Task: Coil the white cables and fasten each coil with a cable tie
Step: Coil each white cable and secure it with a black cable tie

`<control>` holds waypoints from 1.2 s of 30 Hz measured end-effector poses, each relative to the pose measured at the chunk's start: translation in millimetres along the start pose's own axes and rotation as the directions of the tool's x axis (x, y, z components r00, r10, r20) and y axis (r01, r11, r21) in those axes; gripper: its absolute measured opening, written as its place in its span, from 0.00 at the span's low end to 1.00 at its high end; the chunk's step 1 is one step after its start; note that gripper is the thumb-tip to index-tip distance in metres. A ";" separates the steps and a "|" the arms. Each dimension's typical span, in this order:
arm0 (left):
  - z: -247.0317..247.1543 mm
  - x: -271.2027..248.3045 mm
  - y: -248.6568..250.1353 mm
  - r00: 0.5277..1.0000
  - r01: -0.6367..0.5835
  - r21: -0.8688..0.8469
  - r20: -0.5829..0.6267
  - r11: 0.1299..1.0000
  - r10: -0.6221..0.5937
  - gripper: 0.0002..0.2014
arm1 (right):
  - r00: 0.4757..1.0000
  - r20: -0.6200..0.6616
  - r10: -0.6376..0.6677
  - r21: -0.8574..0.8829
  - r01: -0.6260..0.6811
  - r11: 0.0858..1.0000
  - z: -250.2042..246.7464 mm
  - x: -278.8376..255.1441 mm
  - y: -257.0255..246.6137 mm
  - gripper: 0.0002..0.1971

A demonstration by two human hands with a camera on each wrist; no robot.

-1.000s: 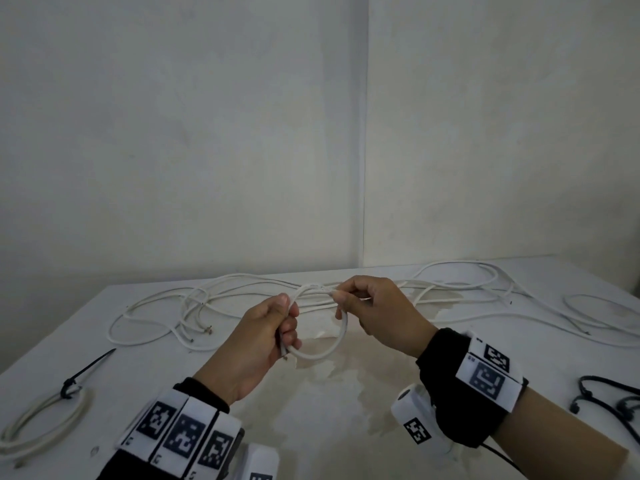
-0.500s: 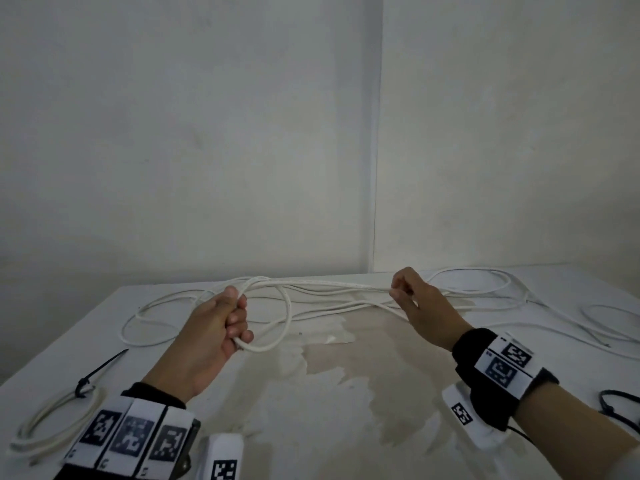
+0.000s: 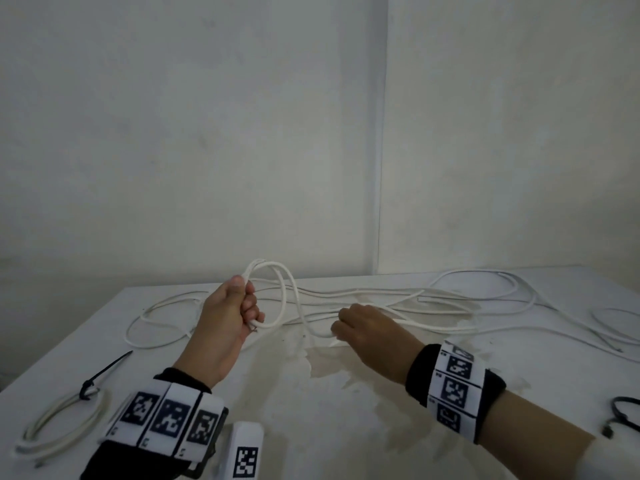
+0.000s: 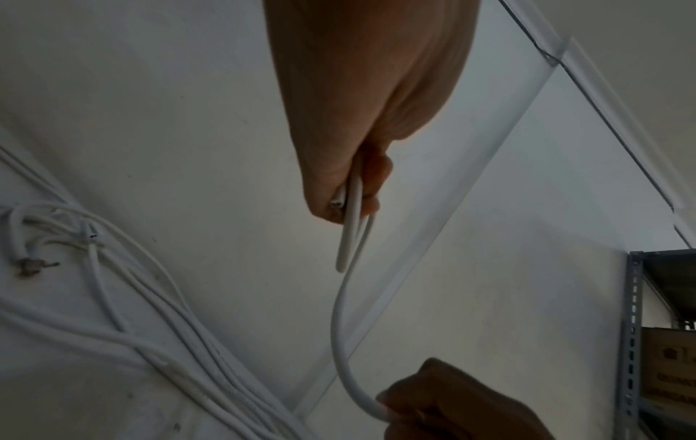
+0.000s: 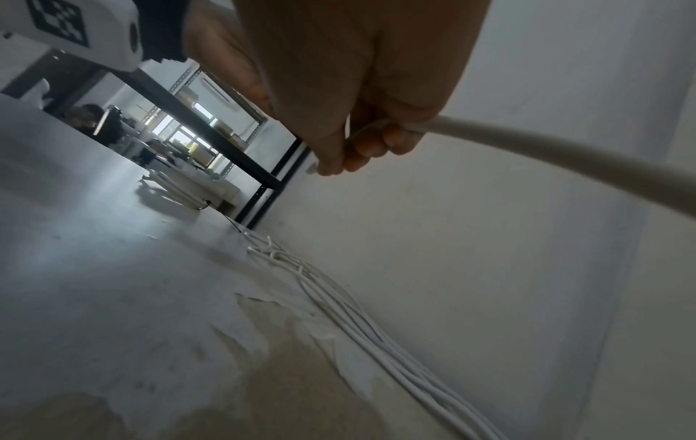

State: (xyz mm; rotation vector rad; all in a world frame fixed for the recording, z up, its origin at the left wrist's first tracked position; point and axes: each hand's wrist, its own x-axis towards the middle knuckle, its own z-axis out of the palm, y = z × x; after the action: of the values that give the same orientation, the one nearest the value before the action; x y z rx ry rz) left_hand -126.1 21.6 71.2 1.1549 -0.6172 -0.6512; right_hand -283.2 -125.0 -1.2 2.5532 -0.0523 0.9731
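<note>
My left hand (image 3: pixel 239 306) is raised above the white table (image 3: pixel 311 427) and grips a small coil of white cable (image 3: pixel 282 292), its loops standing up past my thumb. The left wrist view shows the cut cable end (image 4: pixel 337 202) poking out of my fist (image 4: pixel 357 184). From the coil the same cable sags down to my right hand (image 3: pixel 349 327), which holds it in curled fingers (image 5: pixel 376 146) low over the table. Several loose white cables (image 3: pixel 433 299) trail along the back of the table.
A finished white coil (image 3: pixel 59 424) fastened with a black cable tie (image 3: pixel 100 375) lies at the front left. Black cable ties (image 3: pixel 623 414) lie at the right edge. A wall stands close behind the table. Peeling, stained tabletop (image 3: pixel 346 368) lies between my hands.
My left hand lifted the coil and added a loop. My right hand slid left and down along the cable, closer to the left hand.
</note>
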 end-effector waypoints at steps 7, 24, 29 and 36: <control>9.4 -2.5 -13.4 0.999 -0.024 0.132 0.024 0.991 0.021 0.17 | 0.995 -0.034 -0.097 0.085 0.100 0.991 -8.1 13.1 -20.0 0.05; 22.1 -31.0 -31.9 0.905 -0.009 0.459 0.381 0.888 -0.188 0.18 | 0.965 -0.096 0.244 0.547 -0.154 0.823 -34.7 31.2 -11.6 0.08; 27.1 -34.7 -24.5 0.875 0.094 0.382 0.408 0.920 -0.259 0.17 | 0.962 -0.099 0.253 0.445 -0.185 0.877 -36.7 29.7 -0.9 0.16; 33.9 -39.0 -20.2 0.892 0.125 0.354 0.370 0.927 -0.262 0.19 | 0.889 0.279 0.363 0.451 -0.455 0.768 -49.1 34.5 -5.9 0.36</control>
State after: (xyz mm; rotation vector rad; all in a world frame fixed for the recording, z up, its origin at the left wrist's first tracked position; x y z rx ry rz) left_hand -179.8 24.2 57.5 1.4091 -1.0028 -1.0109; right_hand -287.0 -97.1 52.0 3.2046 -0.4928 1.0102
